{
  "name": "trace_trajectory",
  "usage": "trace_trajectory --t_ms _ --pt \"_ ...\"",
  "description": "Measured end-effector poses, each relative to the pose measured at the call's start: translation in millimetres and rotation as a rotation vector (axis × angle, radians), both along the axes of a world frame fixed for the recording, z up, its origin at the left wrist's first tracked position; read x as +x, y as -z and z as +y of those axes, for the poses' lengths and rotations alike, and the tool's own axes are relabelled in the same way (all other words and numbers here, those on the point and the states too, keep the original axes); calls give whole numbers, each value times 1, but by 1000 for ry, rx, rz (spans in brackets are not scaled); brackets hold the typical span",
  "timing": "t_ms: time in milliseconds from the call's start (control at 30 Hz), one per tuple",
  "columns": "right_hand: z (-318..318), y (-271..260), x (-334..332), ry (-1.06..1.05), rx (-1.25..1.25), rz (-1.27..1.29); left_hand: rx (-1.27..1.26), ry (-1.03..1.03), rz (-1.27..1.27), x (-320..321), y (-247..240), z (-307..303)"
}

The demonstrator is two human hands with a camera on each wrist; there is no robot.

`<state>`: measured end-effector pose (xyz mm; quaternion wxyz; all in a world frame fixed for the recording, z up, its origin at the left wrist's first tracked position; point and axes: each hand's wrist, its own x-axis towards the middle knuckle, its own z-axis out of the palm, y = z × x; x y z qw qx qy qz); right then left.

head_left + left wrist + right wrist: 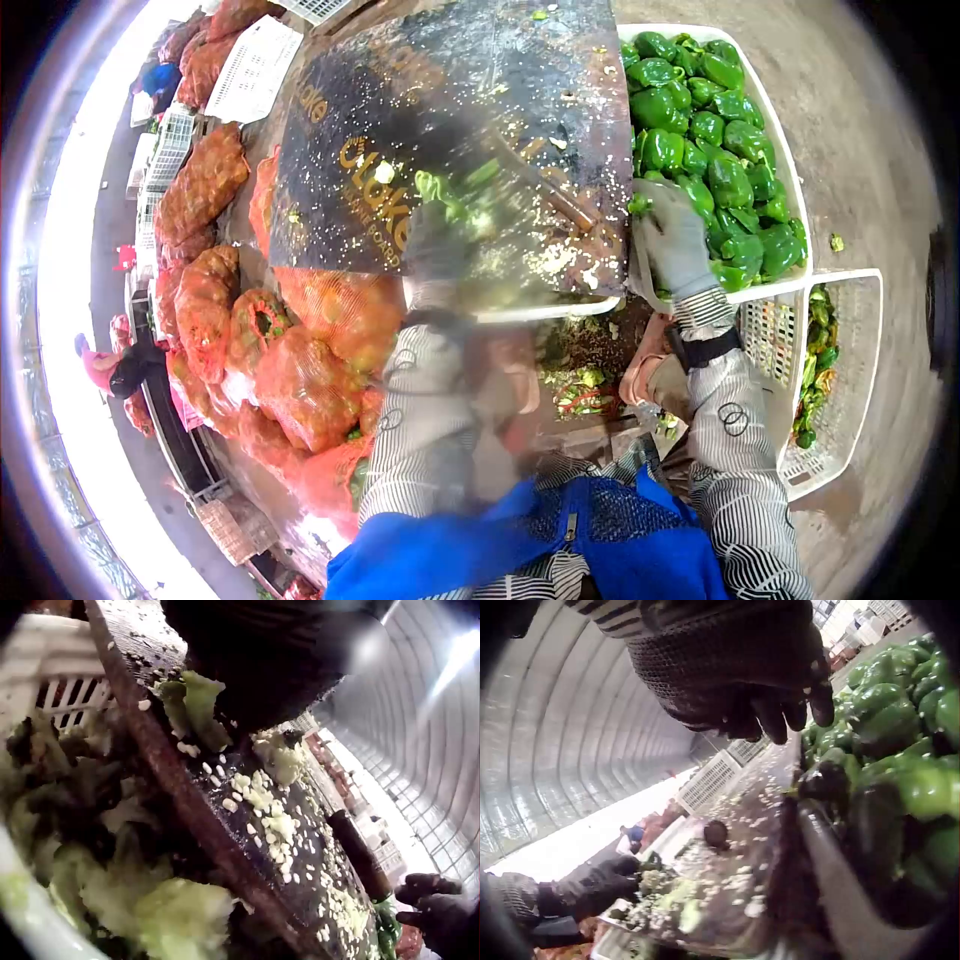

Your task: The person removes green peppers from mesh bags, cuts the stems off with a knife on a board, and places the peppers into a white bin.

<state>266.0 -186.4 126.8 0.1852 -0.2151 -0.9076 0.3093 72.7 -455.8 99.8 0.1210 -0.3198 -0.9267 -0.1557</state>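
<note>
A person in a blue garment and striped sleeves works in grey gloves at a dark, gold-lettered desk strewn with pale seeds. The left hand, blurred, is at green pepper scraps on the desk; whether it grips them cannot be told. The right hand, fingers loosely bent around nothing visible, hangs at the desk's right edge, beside a white crate heaped with glossy green bell peppers. Another white crate nearby holds trimmings. A brown handle lies on the desk between the hands. Farther left bulge red net sacks, and beyond them is a figure in pink.
</note>
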Motion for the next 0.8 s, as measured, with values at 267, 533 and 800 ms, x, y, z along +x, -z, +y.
trace_trajectory --t_ms 267,533,800 --pt "-80 -58 -70 -148 -975 123 897 231 -1113 27 -62 -7" --pt "-123 -85 -61 -313 -1114 102 1052 60 -1231 135 -115 -1" --pt "-124 -89 -16 128 -1162 147 751 -53 -120 155 -100 -16"
